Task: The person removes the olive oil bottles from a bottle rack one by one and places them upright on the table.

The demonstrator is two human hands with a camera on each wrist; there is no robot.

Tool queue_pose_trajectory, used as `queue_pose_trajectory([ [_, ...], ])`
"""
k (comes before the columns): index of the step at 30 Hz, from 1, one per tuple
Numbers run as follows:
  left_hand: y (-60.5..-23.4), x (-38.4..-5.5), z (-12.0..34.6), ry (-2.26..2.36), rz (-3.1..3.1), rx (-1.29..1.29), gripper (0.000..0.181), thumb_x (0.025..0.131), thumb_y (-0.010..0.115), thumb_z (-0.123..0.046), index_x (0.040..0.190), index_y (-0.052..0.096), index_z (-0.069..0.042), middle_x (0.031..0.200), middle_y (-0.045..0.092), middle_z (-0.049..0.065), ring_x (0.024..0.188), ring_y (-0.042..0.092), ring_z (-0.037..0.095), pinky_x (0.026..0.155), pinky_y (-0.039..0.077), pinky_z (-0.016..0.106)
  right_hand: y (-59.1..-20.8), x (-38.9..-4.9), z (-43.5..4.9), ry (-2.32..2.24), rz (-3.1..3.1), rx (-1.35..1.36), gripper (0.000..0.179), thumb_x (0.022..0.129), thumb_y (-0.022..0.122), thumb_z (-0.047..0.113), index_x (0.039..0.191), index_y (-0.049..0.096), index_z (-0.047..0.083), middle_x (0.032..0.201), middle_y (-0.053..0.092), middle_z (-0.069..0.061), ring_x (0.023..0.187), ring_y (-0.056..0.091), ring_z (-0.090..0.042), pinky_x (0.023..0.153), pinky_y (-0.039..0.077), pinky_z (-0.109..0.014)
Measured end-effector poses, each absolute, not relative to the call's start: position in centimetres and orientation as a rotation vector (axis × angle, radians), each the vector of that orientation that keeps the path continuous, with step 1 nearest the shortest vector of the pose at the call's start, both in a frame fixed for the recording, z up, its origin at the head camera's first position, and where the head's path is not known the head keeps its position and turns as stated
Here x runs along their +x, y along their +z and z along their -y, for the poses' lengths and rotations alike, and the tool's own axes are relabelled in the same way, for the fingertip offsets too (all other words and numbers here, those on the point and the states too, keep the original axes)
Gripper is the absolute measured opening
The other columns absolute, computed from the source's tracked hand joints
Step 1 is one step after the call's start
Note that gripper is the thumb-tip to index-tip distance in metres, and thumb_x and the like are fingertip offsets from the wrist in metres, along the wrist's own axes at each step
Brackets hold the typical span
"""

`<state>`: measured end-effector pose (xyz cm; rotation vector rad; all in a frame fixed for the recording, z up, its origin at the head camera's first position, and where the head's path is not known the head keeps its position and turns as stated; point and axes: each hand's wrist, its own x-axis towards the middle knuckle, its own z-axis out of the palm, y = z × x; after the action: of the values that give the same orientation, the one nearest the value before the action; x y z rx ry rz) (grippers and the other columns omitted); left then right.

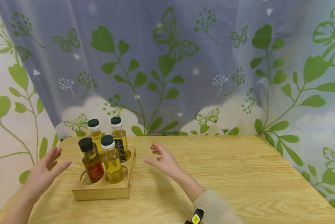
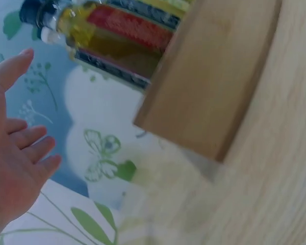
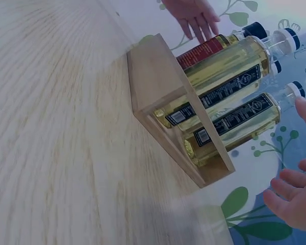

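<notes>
A wooden rack (image 1: 101,194) with round holes stands on the table and holds several glass bottles of yellow oil. At its front left leans a bottle with a red label (image 1: 96,170) and black cap. Beside that is a bottle with a dark green cap (image 1: 113,166). Behind them stand a black-labelled bottle (image 1: 121,141) and another green-capped bottle (image 1: 96,135). My left hand (image 1: 43,175) hovers left of the rack, fingers extended and thumb apart. To the rack's right, my right hand (image 1: 167,162) is raised with relaxed fingers. Neither hand touches a bottle or the rack.
The light wooden table (image 1: 226,174) stretches away to the right of the rack. A curtain (image 1: 184,81) printed with green leaves and butterflies hangs along the table's back edge and both sides. A black band with a yellow face (image 1: 196,219) sits at my right sleeve.
</notes>
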<state>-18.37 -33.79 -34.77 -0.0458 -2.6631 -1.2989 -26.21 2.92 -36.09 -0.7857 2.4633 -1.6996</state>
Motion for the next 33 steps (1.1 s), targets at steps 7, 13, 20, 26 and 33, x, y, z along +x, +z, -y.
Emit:
queue_pose_trajectory([
  [7,-36.3,-19.4,34.6,-1.366,2.873,-0.145,0.084,0.097,0.049,-0.032,0.143,-0.008,0.009,0.145,0.008,0.037,0.124,0.017,0.059,0.094,0.027,0.064,-37.1,-26.4,-0.4,-1.729,-2.402,-0.676,0.065,0.090,0.063,0.029,0.141,0.035,0.000,0.134,0.048,-0.015,0.121,0.046,-0.031,0.093,0.043,-0.044],
  [13,-37.5,-19.9,34.1,-1.428,2.905,-0.282,0.086,0.094,0.056,-0.023,0.142,-0.006,0.013,0.143,0.005,0.040,0.123,0.013,0.063,0.096,0.025,0.065,-38.1,-25.9,1.7,-1.642,-2.412,-0.723,0.070,0.088,0.065,0.030,0.143,0.032,0.001,0.138,0.043,-0.015,0.125,0.042,-0.031,0.098,0.039,-0.044],
  [20,-38.6,-20.1,33.1,-1.465,2.959,-0.326,0.093,0.088,0.064,-0.022,0.140,-0.003,0.017,0.141,0.004,0.042,0.123,0.016,0.061,0.097,0.026,0.063,-39.3,-25.1,2.9,-1.349,-2.458,-0.834,0.097,0.078,0.074,0.037,0.148,0.016,0.002,0.150,0.021,-0.016,0.136,0.022,-0.032,0.107,0.023,-0.048],
  [26,-39.4,-20.4,32.4,-1.371,3.004,-0.327,0.099,0.083,0.070,-0.027,0.139,0.001,0.019,0.139,0.006,0.045,0.125,0.015,0.060,0.098,0.023,0.064,-40.1,-25.1,3.3,-1.308,-2.416,-0.881,0.110,0.074,0.078,0.034,0.149,0.004,0.002,0.153,0.005,-0.018,0.139,0.009,-0.029,0.110,0.013,-0.044],
  [33,-40.0,-20.3,32.1,-1.355,2.980,-0.322,0.105,0.079,0.074,-0.025,0.140,0.000,0.017,0.138,0.007,0.046,0.125,0.011,0.060,0.096,0.019,0.068,-40.2,-24.7,3.7,-1.358,-2.363,-0.876,0.111,0.073,0.080,0.028,0.149,0.003,0.002,0.153,0.008,-0.018,0.139,0.012,-0.028,0.110,0.014,-0.043],
])
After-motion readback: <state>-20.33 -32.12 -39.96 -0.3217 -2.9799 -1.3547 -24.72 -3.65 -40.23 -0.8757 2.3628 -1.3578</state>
